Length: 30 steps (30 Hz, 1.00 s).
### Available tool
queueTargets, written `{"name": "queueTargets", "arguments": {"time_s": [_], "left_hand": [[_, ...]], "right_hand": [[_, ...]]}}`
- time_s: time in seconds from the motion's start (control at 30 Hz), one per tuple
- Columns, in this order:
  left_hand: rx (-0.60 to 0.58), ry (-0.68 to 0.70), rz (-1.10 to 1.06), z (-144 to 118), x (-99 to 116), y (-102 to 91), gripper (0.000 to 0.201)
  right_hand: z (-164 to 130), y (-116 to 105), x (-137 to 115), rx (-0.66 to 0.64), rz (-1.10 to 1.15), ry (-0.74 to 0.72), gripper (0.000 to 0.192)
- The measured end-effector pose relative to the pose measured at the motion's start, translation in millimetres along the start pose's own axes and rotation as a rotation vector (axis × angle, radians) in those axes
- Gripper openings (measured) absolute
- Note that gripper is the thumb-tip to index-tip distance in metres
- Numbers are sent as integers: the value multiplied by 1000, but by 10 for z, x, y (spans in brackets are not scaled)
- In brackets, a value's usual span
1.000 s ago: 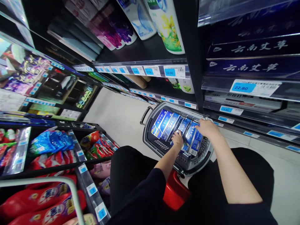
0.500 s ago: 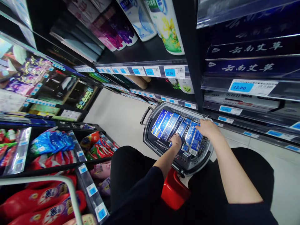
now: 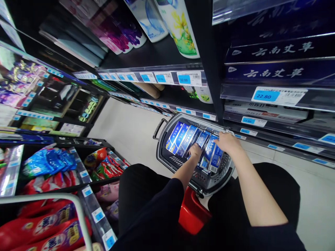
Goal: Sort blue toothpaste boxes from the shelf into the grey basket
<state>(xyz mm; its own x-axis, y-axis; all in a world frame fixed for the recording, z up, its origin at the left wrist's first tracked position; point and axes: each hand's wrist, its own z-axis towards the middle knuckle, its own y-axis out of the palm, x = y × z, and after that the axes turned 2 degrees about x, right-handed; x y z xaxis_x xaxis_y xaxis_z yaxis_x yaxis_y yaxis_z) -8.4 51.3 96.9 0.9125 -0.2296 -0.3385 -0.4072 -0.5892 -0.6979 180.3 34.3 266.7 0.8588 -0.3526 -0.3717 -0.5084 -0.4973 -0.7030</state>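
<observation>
A dark grey shopping basket (image 3: 164, 162) stands on the floor between my knees. Inside lie several blue toothpaste boxes (image 3: 187, 134), packed side by side, with white lettering on their faces. My left hand (image 3: 195, 150) reaches into the basket, its fingers curled down on a box in the middle; the fingertips are partly hidden. At the basket's right end, my right hand (image 3: 228, 142) has its thumb and fingers closed at the end of the right-hand toothpaste box (image 3: 214, 157). Part of that grip is hidden behind the hand.
Shelves ahead carry tall bottles (image 3: 180, 31) and stacked dark blue boxes (image 3: 267, 71) above price labels. To the left, a bin holds red detergent bottles (image 3: 47, 226) and bagged goods (image 3: 49, 160), with a pale metal rail (image 3: 52, 198) in front. Something red (image 3: 193, 212) sits beneath me.
The view has shifted slightly, so everything sits a little further left. Both hands stay at the boxes in the basket, with hardly any movement.
</observation>
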Motion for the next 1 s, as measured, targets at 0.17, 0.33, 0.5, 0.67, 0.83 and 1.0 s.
{"name": "queueTargets", "arguments": {"time_s": [0.17, 0.33, 0.5, 0.67, 0.83, 1.0], "left_hand": [[24, -30, -13, 76, 34, -60, 62], [45, -10, -37, 78, 3, -111, 58], [43, -27, -38, 94, 11, -112, 59], [29, -87, -46, 133, 59, -120, 58], [43, -62, -56, 79, -50, -165, 64], [111, 99, -46, -249, -209, -91, 67]], "right_hand": [[6, 6, 13, -4, 3, 1, 43], [4, 3, 23, -19, 12, 17, 43], [-11, 7, 26, -22, -1, 14, 42], [-41, 16, 50, -37, -13, 26, 44], [-30, -21, 46, -48, -19, 29, 43], [5, -49, -6, -40, -13, 14, 42]]}}
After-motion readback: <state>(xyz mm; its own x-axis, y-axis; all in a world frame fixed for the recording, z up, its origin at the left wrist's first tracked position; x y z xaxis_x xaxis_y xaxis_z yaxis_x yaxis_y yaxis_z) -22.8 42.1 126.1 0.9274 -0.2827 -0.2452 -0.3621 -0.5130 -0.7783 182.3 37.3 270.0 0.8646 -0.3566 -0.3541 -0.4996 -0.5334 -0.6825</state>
